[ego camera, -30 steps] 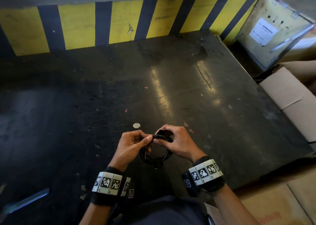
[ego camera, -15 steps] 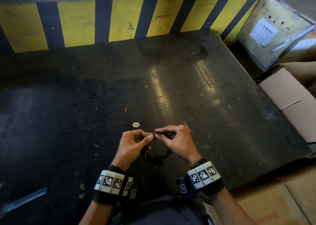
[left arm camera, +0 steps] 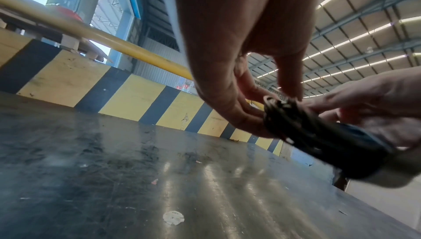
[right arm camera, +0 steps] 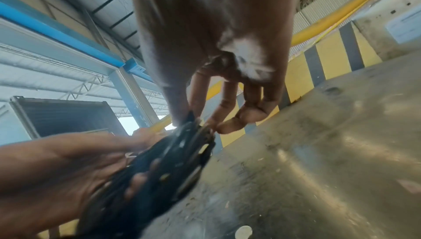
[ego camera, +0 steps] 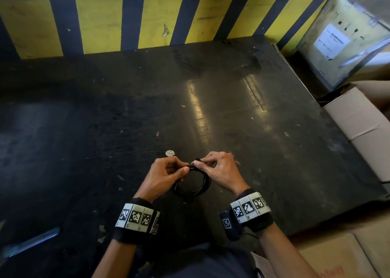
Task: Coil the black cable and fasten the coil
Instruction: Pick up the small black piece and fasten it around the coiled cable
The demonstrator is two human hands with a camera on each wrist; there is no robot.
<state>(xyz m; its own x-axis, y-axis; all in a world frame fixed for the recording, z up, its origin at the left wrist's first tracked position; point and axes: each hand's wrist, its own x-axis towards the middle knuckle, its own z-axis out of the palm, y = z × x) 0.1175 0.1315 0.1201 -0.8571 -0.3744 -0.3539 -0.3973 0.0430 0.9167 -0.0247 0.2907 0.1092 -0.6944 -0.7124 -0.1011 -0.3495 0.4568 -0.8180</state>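
The black cable [ego camera: 200, 188] is wound into a small round coil, held just above the dark table [ego camera: 232, 113] near its front edge. My left hand [ego camera: 166, 175] grips the coil's top left between thumb and fingers. My right hand [ego camera: 219, 169] pinches a short black strap end [ego camera: 197, 160] at the top of the coil, where both hands meet. In the left wrist view the cable [left arm camera: 303, 125] shows as a bundle of loops under my left hand's fingertips [left arm camera: 289, 84]. The right wrist view shows the coil [right arm camera: 173, 162] edge-on, blurred, with my right hand [right arm camera: 196, 120] pinching its top.
A yellow and black striped wall [ego camera: 147, 22] closes the table's far side. A small white round sticker [ego camera: 169, 153] lies just beyond my hands. Cardboard boxes [ego camera: 358, 121] stand off the right edge, with a labelled crate [ego camera: 341, 39] at the back right.
My right hand has shifted from cupping the coil's right side to pinching the strap at its top. The coil stays in my left hand, nearly in the same place.
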